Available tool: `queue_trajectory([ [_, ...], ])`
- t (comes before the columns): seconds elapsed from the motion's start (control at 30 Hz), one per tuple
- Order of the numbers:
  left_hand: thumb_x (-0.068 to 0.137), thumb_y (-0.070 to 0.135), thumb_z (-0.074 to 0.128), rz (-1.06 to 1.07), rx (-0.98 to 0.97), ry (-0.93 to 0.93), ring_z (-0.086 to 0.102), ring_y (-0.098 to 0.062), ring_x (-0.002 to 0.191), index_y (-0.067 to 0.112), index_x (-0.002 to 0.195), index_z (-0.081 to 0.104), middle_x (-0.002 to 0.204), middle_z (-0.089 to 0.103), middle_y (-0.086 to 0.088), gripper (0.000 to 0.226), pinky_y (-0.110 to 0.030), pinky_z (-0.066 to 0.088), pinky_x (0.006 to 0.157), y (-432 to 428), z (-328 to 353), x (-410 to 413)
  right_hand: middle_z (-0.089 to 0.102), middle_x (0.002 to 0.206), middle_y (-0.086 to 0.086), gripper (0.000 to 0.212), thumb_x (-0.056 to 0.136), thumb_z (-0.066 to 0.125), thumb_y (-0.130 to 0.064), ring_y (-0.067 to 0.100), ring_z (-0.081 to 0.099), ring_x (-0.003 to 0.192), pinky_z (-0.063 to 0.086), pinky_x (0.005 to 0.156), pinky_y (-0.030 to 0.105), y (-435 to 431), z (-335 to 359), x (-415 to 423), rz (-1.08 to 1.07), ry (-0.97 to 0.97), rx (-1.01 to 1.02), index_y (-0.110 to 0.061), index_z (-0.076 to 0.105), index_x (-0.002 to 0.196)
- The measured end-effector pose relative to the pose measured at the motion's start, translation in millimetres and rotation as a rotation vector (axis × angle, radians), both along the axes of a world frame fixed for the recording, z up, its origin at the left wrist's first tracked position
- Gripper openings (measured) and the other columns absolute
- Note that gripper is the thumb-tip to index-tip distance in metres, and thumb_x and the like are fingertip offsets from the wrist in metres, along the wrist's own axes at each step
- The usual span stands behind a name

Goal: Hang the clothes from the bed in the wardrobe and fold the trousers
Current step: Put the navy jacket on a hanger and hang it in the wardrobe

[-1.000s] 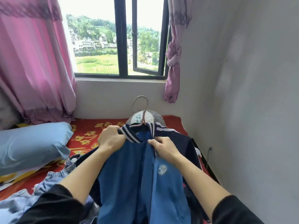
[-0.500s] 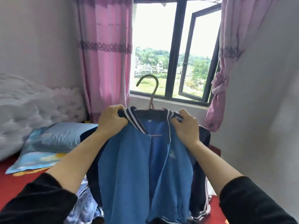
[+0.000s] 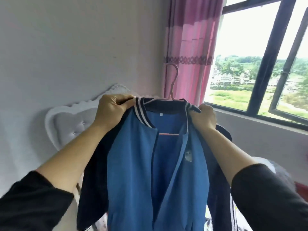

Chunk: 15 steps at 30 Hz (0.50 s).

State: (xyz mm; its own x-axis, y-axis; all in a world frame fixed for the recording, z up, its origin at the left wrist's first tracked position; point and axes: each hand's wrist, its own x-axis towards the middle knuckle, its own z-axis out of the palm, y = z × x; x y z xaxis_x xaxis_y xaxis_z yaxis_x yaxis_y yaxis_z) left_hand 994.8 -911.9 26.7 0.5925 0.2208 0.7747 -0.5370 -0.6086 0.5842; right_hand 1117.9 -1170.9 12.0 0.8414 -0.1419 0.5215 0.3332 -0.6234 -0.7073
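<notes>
While the blue jacket hangs upright in the air before the person on a pink hanger, the left hand grips the shoulder just left of the striped collar, fingers curled round the cloth. The right hand clutches the opposite shoulder likewise. The jacket's front is open, with dark sleeves drooping at both sides. Behind it are a white padded headboard, a pink curtain and a dark-framed window.
</notes>
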Motion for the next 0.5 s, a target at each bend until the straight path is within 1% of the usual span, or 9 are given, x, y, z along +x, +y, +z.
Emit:
queue_trajectory([
  [0.1, 0.082, 0.017, 0.074, -0.046, 0.053, 0.117, 0.067, -0.001, 0.099, 0.029, 0.092, 0.076, 0.099, 0.072, 0.018, 0.016, -0.013, 0.048, 0.090, 51.0, -4.6, -34.8, 0.049, 0.061, 0.001, 0.028, 0.084, 0.057, -0.031, 0.026, 0.050, 0.065, 0.032, 0.057, 0.028, 62.5, 10.8, -5.3, 0.088, -0.046, 0.032, -0.010, 0.050, 0.066],
  [0.13, 0.083, 0.020, 0.073, -0.008, 0.048, 0.157, 0.065, -0.001, 0.102, 0.034, 0.097, 0.073, 0.102, 0.070, 0.019, 0.020, -0.014, 0.048, 0.092, 70.3, -5.3, -45.4, 0.048, 0.060, -0.001, 0.028, 0.083, 0.058, -0.032, 0.025, 0.049, 0.063, 0.031, 0.055, 0.027, 85.9, 13.8, -9.9, 0.127, -0.057, 0.037, -0.012, 0.050, 0.065],
  [0.2, 0.086, 0.029, 0.070, 0.162, 0.105, 0.251, 0.062, 0.003, 0.098, 0.043, 0.109, 0.062, 0.098, 0.062, 0.026, 0.028, -0.007, 0.040, 0.088, 114.1, -8.8, -65.6, 0.048, 0.060, -0.004, 0.026, 0.080, 0.060, -0.032, 0.022, 0.048, 0.061, 0.030, 0.053, 0.027, 135.2, 16.7, -23.3, 0.215, -0.054, 0.061, -0.016, 0.051, 0.063],
  [0.23, 0.088, 0.031, 0.068, 0.250, 0.152, 0.288, 0.061, 0.000, 0.090, 0.042, 0.102, 0.062, 0.088, 0.059, 0.028, 0.019, -0.003, 0.036, 0.079, 135.6, -13.1, -74.1, 0.049, 0.060, -0.004, 0.025, 0.079, 0.062, -0.031, 0.024, 0.049, 0.064, 0.031, 0.056, 0.027, 159.7, 16.1, -30.9, 0.255, -0.044, 0.074, -0.014, 0.052, 0.065],
  [0.27, 0.089, 0.029, 0.067, 0.328, 0.180, 0.301, 0.059, -0.006, 0.079, 0.037, 0.082, 0.062, 0.073, 0.057, 0.027, 0.012, -0.001, 0.033, 0.067, 155.2, -15.7, -85.8, 0.050, 0.060, -0.003, 0.025, 0.078, 0.064, -0.030, 0.027, 0.050, 0.066, 0.033, 0.060, 0.028, 184.7, 14.6, -39.0, 0.293, -0.035, 0.078, -0.012, 0.053, 0.065],
  [0.3, 0.089, 0.027, 0.066, 0.406, 0.189, 0.280, 0.054, -0.009, 0.067, 0.034, 0.063, 0.056, 0.058, 0.054, 0.024, 0.028, -0.005, 0.032, 0.057, 177.1, -21.8, -94.8, 0.050, 0.059, -0.002, 0.025, 0.076, 0.065, -0.028, 0.028, 0.050, 0.067, 0.033, 0.061, 0.029, 209.1, 12.5, -48.1, 0.331, -0.029, 0.073, -0.010, 0.052, 0.065],
  [0.33, 0.089, 0.026, 0.066, 0.476, 0.171, 0.267, 0.048, -0.009, 0.059, 0.032, 0.053, 0.050, 0.050, 0.051, 0.019, 0.040, -0.009, 0.031, 0.051, 196.2, -26.0, -105.6, 0.051, 0.059, 0.000, 0.023, 0.075, 0.065, -0.026, 0.029, 0.051, 0.068, 0.033, 0.061, 0.030, 232.9, 9.9, -57.1, 0.376, -0.030, 0.059, -0.009, 0.052, 0.065],
  [0.43, 0.089, 0.026, 0.064, 0.659, 0.078, 0.197, 0.045, -0.012, 0.053, 0.022, 0.054, 0.053, 0.051, 0.051, 0.008, 0.037, -0.020, 0.030, 0.052, 258.9, -38.0, -144.0, 0.059, 0.068, 0.007, 0.014, 0.074, 0.063, -0.019, 0.031, 0.056, 0.074, 0.039, 0.063, 0.033, 306.7, 1.2, -86.0, 0.551, -0.092, -0.063, -0.006, 0.057, 0.075],
  [0.5, 0.090, 0.025, 0.064, 0.762, 0.076, 0.146, 0.049, -0.015, 0.055, 0.011, 0.065, 0.061, 0.058, 0.058, 0.003, 0.029, -0.015, 0.031, 0.050, 301.7, -44.3, -171.9, 0.063, 0.078, 0.008, 0.016, 0.074, 0.063, -0.018, 0.032, 0.057, 0.080, 0.044, 0.073, 0.037, 358.9, -6.9, -105.6, 0.670, -0.166, -0.196, -0.007, 0.055, 0.083],
])
